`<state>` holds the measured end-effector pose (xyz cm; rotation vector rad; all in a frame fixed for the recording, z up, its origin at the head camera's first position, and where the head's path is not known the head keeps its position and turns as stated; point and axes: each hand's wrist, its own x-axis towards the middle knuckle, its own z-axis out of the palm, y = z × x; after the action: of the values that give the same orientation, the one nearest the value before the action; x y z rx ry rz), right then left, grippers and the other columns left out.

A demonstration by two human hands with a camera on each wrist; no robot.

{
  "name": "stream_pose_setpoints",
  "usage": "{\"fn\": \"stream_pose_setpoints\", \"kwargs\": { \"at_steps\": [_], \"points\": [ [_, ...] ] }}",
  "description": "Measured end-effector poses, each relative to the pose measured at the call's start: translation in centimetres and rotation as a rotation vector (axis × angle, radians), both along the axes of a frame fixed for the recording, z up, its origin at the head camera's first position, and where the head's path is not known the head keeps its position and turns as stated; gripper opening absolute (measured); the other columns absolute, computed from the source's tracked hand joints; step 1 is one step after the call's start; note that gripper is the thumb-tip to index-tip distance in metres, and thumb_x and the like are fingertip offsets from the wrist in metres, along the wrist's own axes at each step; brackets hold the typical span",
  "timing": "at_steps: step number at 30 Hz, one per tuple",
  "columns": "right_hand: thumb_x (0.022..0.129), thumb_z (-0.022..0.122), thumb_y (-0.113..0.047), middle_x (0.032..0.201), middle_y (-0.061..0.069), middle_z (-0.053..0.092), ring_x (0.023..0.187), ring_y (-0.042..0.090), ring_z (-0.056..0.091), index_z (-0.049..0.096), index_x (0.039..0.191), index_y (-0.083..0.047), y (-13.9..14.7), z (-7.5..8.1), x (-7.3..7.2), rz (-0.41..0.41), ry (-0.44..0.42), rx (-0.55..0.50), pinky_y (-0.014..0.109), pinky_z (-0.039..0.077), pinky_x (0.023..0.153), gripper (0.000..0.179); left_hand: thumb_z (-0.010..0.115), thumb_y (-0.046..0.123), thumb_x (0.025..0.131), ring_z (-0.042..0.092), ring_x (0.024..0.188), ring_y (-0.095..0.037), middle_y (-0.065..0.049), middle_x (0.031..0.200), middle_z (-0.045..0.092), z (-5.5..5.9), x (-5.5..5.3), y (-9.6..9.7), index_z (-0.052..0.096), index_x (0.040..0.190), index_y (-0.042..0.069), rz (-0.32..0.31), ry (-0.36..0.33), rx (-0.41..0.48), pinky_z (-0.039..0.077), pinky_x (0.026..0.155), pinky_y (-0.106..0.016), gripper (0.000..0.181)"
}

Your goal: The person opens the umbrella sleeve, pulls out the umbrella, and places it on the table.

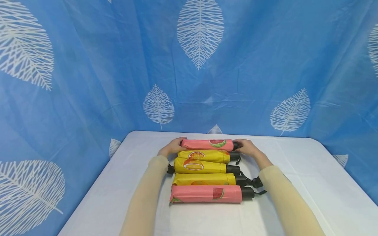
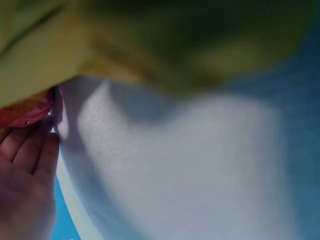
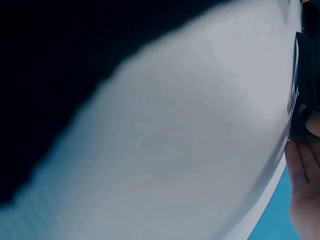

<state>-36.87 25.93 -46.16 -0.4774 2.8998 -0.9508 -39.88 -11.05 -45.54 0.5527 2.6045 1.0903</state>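
Five or so folded umbrellas lie side by side on the white table. Farthest back is a pink umbrella (image 1: pixel 198 144) with a watermelon print. My left hand (image 1: pixel 172 147) holds its left end, fingers on the far side. At its other end my right hand (image 1: pixel 249 148) grips the black handle (image 1: pixel 235 146). In the left wrist view that hand's fingers (image 2: pixel 30 150) reach the pink fabric (image 2: pixel 32 112); its thumb is hidden. The right wrist view catches the right fingers (image 3: pixel 300 162) beside black material (image 3: pixel 307 75). Just in front lies a yellow umbrella (image 1: pixel 211 156) with an orange-slice print.
Nearer lie another yellow umbrella (image 1: pixel 206 166), a third yellow umbrella (image 1: pixel 203 179) and a pink umbrella (image 1: pixel 203 194) in front. Black straps (image 1: pixel 256 182) trail by the right sleeve (image 1: pixel 286 196). A blue leaf-patterned curtain (image 1: pixel 236 82) stands behind the white table (image 1: pixel 319 183).
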Motion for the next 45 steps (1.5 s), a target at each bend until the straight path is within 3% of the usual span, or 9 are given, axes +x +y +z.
{"fn": "stream_pose_setpoints", "kwargs": {
  "at_steps": [5, 10, 19, 27, 38, 41, 45],
  "points": [
    [0.083, 0.063, 0.003, 0.115, 0.03, 0.058, 0.105, 0.043, 0.055, 0.054, 0.124, 0.011, 0.0, 0.2, -0.2, -0.01, 0.019, 0.01, 0.053, 0.041, 0.091, 0.042, 0.063, 0.011, 0.089, 0.048, 0.12, -0.029, -0.014, 0.131, 0.053, 0.3, 0.0, 0.4, 0.046, 0.138, 0.004, -0.001, 0.024, -0.034, 0.038, 0.1, -0.042, 0.053],
    [0.081, 0.066, 0.003, 0.107, 0.027, 0.062, 0.1, 0.041, 0.058, 0.057, 0.119, 0.012, -0.2, 0.6, -0.2, -0.01, 0.03, 0.024, 0.052, 0.043, 0.089, 0.04, 0.064, 0.009, 0.087, 0.056, 0.103, -0.024, -0.01, 0.116, 0.061, 0.4, -0.2, 0.4, 0.057, 0.127, 0.004, -0.019, 0.059, -0.046, 0.044, 0.092, -0.038, 0.041],
    [0.078, 0.072, 0.0, 0.102, 0.025, 0.064, 0.097, 0.039, 0.059, 0.061, 0.111, 0.011, -0.6, 1.5, -0.2, 0.02, 0.044, 0.067, 0.05, 0.045, 0.085, 0.036, 0.066, 0.011, 0.087, 0.056, 0.094, -0.019, -0.006, 0.108, 0.063, 0.7, -0.6, 0.1, 0.061, 0.123, 0.005, -0.027, 0.059, -0.096, 0.046, 0.088, -0.035, 0.036],
    [0.079, 0.073, -0.004, 0.106, 0.024, 0.063, 0.099, 0.038, 0.058, 0.059, 0.117, 0.01, -0.9, 2.3, -0.7, 0.014, -0.015, 0.066, 0.048, 0.047, 0.082, 0.043, 0.066, 0.011, 0.087, 0.056, 0.094, -0.018, -0.006, 0.109, 0.063, 1.5, -0.5, -0.4, 0.059, 0.126, 0.007, -0.016, 0.058, -0.097, 0.046, 0.088, -0.034, 0.041],
    [0.082, 0.071, -0.007, 0.107, 0.025, 0.063, 0.093, 0.034, 0.06, 0.057, 0.12, 0.01, -0.8, 4.4, -0.8, 0.052, -0.01, 0.05, 0.043, 0.049, 0.073, 0.044, 0.067, 0.009, 0.085, 0.056, 0.091, -0.02, -0.006, 0.103, 0.063, 3.3, -0.4, -1.0, 0.061, 0.12, 0.004, 0.025, 0.052, 0.003, 0.048, 0.085, -0.035, 0.036],
    [0.082, 0.071, -0.007, 0.109, 0.026, 0.061, 0.097, 0.037, 0.06, 0.057, 0.12, 0.01, -0.5, 4.5, -0.8, 0.045, -0.028, 0.007, 0.043, 0.051, 0.075, 0.044, 0.066, 0.009, 0.085, 0.056, 0.092, -0.021, -0.007, 0.103, 0.063, 3.6, -0.3, -1.1, 0.061, 0.118, 0.004, 0.017, 0.05, 0.048, 0.048, 0.084, -0.035, 0.033],
    [0.084, 0.07, -0.009, 0.118, 0.027, 0.056, 0.105, 0.04, 0.057, 0.054, 0.124, 0.008, 0.0, 4.4, -0.6, 0.012, -0.067, -0.124, 0.046, 0.05, 0.081, 0.046, 0.064, 0.008, 0.086, 0.055, 0.096, -0.021, -0.006, 0.106, 0.062, 3.8, -0.1, -1.2, 0.061, 0.114, 0.005, 0.015, 0.052, 0.141, 0.048, 0.085, -0.035, 0.028]
  ]
}}
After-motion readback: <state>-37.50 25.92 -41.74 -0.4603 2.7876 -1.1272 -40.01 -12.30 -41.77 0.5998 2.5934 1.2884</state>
